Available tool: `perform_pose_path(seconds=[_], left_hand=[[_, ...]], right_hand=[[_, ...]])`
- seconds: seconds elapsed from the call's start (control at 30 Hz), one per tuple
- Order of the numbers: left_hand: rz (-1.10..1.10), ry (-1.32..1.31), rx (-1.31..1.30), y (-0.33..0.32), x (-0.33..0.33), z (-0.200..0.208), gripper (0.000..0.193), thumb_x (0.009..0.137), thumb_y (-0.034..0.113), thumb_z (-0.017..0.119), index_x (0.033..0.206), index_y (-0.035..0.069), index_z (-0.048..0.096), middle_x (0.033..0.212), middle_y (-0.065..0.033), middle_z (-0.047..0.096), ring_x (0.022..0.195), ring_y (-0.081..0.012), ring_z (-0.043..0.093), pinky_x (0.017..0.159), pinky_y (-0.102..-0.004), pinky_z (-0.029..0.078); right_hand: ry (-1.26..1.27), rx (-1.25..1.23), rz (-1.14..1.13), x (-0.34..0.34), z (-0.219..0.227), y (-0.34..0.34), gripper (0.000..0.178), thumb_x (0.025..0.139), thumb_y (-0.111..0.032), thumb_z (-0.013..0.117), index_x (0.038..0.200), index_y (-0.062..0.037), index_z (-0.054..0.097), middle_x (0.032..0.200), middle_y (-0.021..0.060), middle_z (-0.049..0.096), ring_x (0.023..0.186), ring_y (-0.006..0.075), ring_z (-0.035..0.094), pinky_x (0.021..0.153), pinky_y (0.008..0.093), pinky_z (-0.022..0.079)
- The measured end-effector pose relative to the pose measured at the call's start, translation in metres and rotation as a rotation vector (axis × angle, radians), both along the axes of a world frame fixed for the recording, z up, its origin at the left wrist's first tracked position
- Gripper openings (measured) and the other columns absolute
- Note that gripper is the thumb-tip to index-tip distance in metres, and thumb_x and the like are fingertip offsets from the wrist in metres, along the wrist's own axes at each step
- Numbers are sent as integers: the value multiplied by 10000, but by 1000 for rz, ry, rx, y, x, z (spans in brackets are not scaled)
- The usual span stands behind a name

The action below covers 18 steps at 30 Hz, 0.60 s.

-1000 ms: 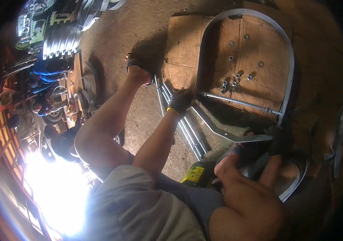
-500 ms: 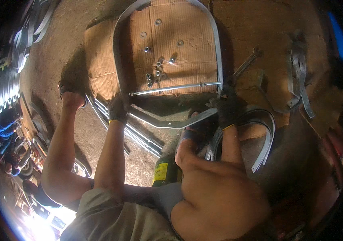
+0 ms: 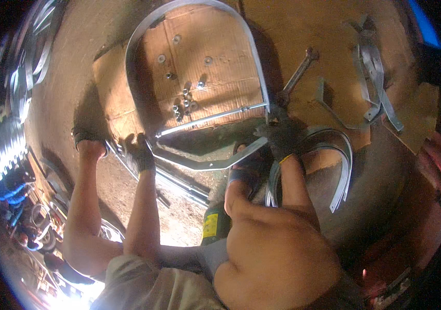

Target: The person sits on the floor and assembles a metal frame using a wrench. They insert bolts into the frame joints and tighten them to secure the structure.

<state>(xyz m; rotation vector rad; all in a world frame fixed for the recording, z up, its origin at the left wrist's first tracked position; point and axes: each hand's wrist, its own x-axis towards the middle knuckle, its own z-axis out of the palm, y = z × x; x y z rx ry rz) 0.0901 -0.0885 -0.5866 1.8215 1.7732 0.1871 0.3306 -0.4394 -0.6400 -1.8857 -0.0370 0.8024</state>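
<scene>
A curved flat metal strip (image 3: 130,67) forms an arch lying on cardboard (image 3: 230,31). A thin metal rod (image 3: 205,121) spans its lower ends, with a bent flat metal bar (image 3: 199,166) below. My left hand (image 3: 138,154), in a dark glove, is beside the left end of the bent bar, its fingers apart. My right hand (image 3: 281,135), also gloved, is closed around the right end of that bar, near the rod's end; its fingertips are partly hidden. Inside the arch lie several nuts (image 3: 186,93) and flat washers (image 3: 208,60).
A wrench (image 3: 300,72) rests right of the arch. Beyond it are bent metal brackets (image 3: 373,77). Curved strips (image 3: 345,170) lie beside my right forearm, straight metal lengths (image 3: 184,187) under the bent bar. A dark container with a yellow label (image 3: 210,225) stands between my legs.
The view has shifted, so the arch and cardboard appear farther left. My left hand's fingers have loosened and spread at the bar's end. My right hand stays at the right corner.
</scene>
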Motion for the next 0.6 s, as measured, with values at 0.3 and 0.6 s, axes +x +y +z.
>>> perform_pose_path(seconds=[0.3,0.6], left_hand=[[-808,-233,-113,-139,251,35,716,855,509,802,1346,41,573,1223,-188,674,1116,-349,673,966,-437,528],[-930,-67,-226,-156,286,3,559,836,397,795,1207,42,574,1213,-253,635,1142,-456,635,955,-506,520]], right_hand=[[114,-12,-13,3,12,14,477,795,4,746,1251,-41,615,979,30,614,808,181,644,684,336,614],[-50,-91,117,6,22,13,512,827,-170,773,1272,-48,552,933,159,716,826,337,697,719,429,568]])
